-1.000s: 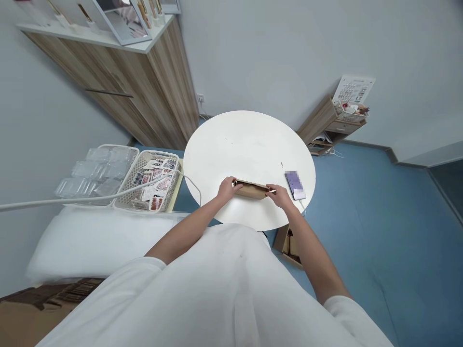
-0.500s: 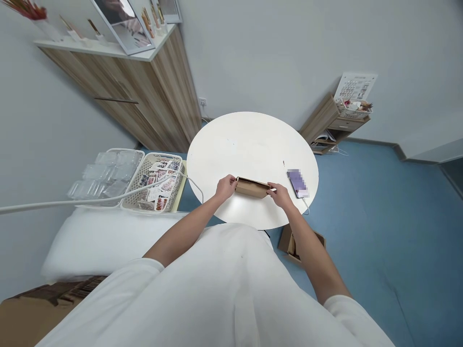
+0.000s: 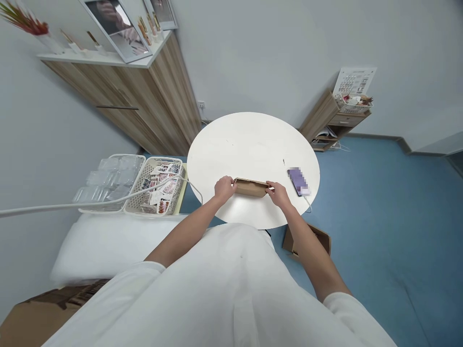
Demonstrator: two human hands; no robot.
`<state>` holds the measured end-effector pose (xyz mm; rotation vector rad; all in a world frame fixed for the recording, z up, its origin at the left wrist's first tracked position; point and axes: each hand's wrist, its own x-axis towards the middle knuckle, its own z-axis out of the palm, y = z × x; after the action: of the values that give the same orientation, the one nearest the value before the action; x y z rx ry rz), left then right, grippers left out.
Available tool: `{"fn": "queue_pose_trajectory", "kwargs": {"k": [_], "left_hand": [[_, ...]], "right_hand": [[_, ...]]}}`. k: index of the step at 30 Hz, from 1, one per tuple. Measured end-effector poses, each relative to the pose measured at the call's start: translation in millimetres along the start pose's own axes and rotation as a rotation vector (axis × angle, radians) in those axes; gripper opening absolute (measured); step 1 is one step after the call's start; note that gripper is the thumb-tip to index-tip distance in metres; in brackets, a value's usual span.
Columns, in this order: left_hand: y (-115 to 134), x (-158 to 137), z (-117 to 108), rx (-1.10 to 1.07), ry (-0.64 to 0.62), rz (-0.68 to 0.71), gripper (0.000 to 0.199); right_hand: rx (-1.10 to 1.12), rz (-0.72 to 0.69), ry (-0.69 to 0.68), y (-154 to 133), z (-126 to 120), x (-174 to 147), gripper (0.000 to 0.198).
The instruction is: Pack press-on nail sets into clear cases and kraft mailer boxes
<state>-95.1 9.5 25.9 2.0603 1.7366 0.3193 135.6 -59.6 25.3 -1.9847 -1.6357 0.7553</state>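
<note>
A small brown cardboard box (image 3: pixel 251 189) rests at the near part of the round white table (image 3: pixel 249 144). My left hand (image 3: pixel 224 188) pinches its left end, fingers closed at the corner. At the opposite end my right hand (image 3: pixel 278 193) grips the other corner between thumb and fingers. The upper flap stands slightly raised along the far edge, leaving a dark gap; what is inside cannot be made out. To the right of my right hand lies a phone (image 3: pixel 298 181) with a purple screen and a white cable.
Left of the table, a white basket (image 3: pixel 129 205) holds carded nail sets, beside another basket of clear plastic cases (image 3: pixel 112 176). A white cable (image 3: pixel 108 202) crosses in front of them. An open cardboard box (image 3: pixel 323 239) stands on the floor at right. A wooden cabinet (image 3: pixel 144 101) rises behind.
The far flap of the small box has tipped down a little toward the box, and both hands have shifted slightly with it. The view has moved slightly.
</note>
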Motion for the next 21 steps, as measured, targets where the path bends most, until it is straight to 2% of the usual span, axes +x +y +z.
{"fn": "queue_pose_trajectory", "kwargs": {"k": [5, 8, 13, 15, 18, 21], "left_hand": [[-1.3, 0.5, -5.8, -0.014, -0.123, -0.065, 0.016], [-1.6, 1.4, -8.3, -0.012, -0.159, -0.032, 0.019], [-8.0, 5.8, -13.3, -0.028, -0.15, 0.068, 0.015], [-14.1, 11.2, -18.1, -0.141, -0.188, 0.02, 0.015], [-20.5, 22.4, -24.4, -0.448, -0.296, -0.152, 0.027], [-16.8, 31.1, -24.3, -0.52, -0.364, -0.227, 0.038]], "right_hand": [[-0.013, -0.012, 0.011, -0.1, 2.0, -0.4, 0.035], [-0.03, -0.031, 0.02, 1.5, 3.6, -1.1, 0.036], [-0.039, -0.055, 0.04, 4.2, 7.2, -3.3, 0.037], [-0.03, -0.059, 0.043, 4.8, 7.7, -4.2, 0.038], [-0.025, -0.063, 0.038, 4.8, 7.0, -4.9, 0.037], [-0.016, -0.055, 0.034, 3.8, 5.5, -5.0, 0.037]]}}
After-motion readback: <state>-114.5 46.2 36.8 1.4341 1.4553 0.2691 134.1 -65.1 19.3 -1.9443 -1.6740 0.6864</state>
